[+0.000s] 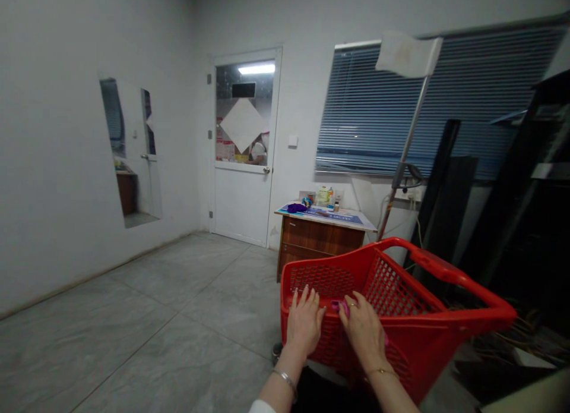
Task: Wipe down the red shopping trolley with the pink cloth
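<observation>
A red plastic shopping cart [427, 336] stands right in front of me, its perforated basket facing up and its handle at the right. My left hand [305, 324] is at the near rim of the basket with fingers stretched forward and nothing held. Close beside it, my right hand [364, 333] has its fingers curled round a pink cloth [342, 306] at the same rim. Most of the cloth is hidden under that hand, with a little pink showing past its outer side.
Behind the cart, a wooden cabinet [323, 232] bears a purple cloth [297, 208] and several small containers. A white door [243, 205] and a mirror [138, 157] are farther left. Dark panels [454, 211] and a pole with a white flag [407, 53] stand at the right.
</observation>
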Demonstrator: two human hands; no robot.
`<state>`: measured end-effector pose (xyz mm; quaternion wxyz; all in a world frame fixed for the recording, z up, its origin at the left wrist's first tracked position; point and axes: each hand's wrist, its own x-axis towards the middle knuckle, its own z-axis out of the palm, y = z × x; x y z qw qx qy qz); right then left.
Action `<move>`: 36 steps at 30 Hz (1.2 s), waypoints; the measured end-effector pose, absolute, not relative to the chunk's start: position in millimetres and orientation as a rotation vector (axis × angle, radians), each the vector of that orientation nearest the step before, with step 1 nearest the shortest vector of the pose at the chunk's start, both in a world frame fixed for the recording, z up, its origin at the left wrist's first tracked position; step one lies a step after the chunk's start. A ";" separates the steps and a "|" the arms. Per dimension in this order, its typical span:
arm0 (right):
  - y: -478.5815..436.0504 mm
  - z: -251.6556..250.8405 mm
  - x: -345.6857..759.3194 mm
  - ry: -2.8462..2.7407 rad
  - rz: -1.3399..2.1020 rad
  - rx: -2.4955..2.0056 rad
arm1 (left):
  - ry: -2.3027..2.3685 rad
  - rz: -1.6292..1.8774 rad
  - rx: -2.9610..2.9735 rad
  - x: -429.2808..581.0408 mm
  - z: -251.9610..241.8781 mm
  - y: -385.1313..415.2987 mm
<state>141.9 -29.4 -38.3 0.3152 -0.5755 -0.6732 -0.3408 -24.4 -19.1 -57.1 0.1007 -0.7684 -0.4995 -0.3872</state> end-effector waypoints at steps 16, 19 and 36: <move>-34.1 -38.4 153.1 -1.680 -0.965 -1.615 | -1.524 -1.189 -2.229 -14.7 -57.5 -20.6; -35.3 -40.0 148.0 -1.743 -0.974 -1.557 | -1.508 -1.136 -2.229 -20.2 -56.9 -19.9; -31.5 -35.7 128.8 -1.790 -0.908 -1.528 | -1.472 -1.106 -2.231 -22.5 -55.1 -18.4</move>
